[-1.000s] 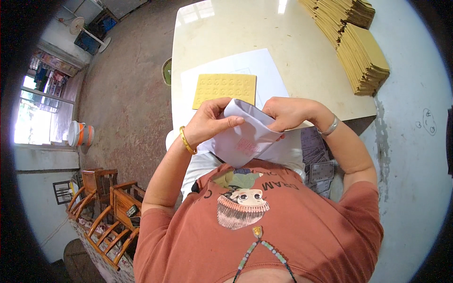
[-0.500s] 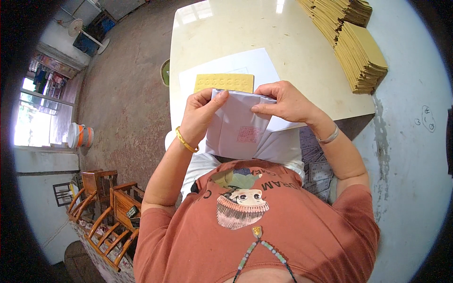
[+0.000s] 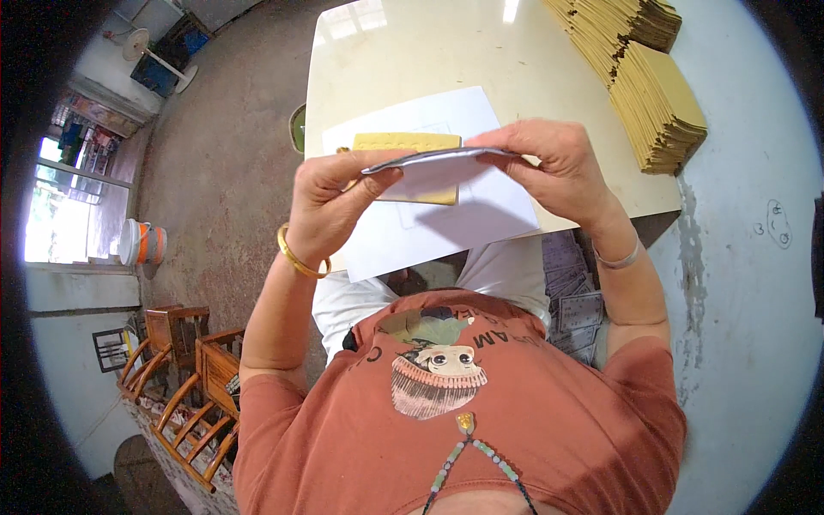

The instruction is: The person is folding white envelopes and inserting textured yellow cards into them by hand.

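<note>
A folded white paper packet [image 3: 439, 157] with a dark edge is stretched between my two hands, almost edge-on and slightly bowed. My left hand [image 3: 330, 196] pinches its left end, thumb below and fingers above. The other end is gripped by my right hand [image 3: 558, 167] the same way. Beneath the packet lies a yellow embossed paper pad [image 3: 408, 140], partly covered by it. The pad rests on a large white sheet [image 3: 386, 245], which overhangs the near table edge above my lap and carries the packet's shadow.
The cream table [image 3: 412, 60] extends away from me. Stacks of yellow paper [image 3: 657, 107] stand at its right edge, beside a pale wall [image 3: 738, 283]. Printed sheets [image 3: 575, 309] lie below on the right. Wooden chairs [image 3: 193, 369] and a white-orange bucket [image 3: 143, 242] are at left.
Both hands have raised the packet and tipped it from hanging face-on to nearly edge-on. They have spread apart, uncovering more of the white sheet and yellow pad.
</note>
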Demonstrator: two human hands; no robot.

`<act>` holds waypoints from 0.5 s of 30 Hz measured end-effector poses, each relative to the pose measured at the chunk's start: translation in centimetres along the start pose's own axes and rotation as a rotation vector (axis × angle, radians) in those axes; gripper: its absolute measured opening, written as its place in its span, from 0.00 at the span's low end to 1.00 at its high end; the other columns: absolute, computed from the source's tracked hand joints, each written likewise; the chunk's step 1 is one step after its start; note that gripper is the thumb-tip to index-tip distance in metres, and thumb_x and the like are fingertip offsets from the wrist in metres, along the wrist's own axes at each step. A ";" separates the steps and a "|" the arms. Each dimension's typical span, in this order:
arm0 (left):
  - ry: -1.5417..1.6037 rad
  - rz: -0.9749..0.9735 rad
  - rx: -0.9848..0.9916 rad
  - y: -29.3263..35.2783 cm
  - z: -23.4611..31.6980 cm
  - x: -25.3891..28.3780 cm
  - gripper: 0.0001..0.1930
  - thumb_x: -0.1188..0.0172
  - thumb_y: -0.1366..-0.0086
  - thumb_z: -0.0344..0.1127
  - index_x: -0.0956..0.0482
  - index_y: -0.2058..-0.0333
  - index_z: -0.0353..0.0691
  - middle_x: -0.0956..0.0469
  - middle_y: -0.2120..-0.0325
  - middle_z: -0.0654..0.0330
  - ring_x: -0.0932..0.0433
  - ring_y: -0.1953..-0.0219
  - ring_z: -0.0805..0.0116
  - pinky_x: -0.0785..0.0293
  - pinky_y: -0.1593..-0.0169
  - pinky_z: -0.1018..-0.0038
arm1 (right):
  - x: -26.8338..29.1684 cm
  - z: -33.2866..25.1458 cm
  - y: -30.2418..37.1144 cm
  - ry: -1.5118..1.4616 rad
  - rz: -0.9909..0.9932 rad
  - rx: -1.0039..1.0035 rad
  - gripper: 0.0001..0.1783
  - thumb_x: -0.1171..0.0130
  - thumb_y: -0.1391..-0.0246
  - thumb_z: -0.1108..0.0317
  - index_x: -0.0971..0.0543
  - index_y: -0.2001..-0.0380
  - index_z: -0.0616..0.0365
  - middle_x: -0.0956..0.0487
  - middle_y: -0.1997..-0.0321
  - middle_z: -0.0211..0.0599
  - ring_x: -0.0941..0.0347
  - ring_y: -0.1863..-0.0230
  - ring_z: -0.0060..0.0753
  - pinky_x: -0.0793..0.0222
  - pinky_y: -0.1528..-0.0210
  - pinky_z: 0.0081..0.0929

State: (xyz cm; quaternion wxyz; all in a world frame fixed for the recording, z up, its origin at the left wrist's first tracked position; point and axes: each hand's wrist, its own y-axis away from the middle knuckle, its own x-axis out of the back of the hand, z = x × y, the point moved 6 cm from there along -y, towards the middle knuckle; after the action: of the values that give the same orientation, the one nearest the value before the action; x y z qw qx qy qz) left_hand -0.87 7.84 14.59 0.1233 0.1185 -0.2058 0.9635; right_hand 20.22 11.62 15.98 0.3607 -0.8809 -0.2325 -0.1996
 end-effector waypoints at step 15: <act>-0.602 -0.261 -0.060 5.3 -10.2 -3.0 0.15 0.37 0.45 0.34 0.21 0.57 0.42 0.23 0.53 0.57 0.31 0.42 0.56 0.45 0.36 0.54 | -7.5 10.5 4.6 0.340 -0.278 0.016 0.23 0.43 0.46 0.65 0.27 0.47 0.56 0.28 0.42 0.43 0.35 0.38 0.42 0.39 0.41 0.37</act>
State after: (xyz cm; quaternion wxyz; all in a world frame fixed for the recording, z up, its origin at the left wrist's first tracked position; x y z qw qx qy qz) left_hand -1.42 6.92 2.71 0.1829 0.4195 -0.2445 0.8549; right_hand 18.62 14.31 2.66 0.3705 -0.7913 -0.2890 -0.3912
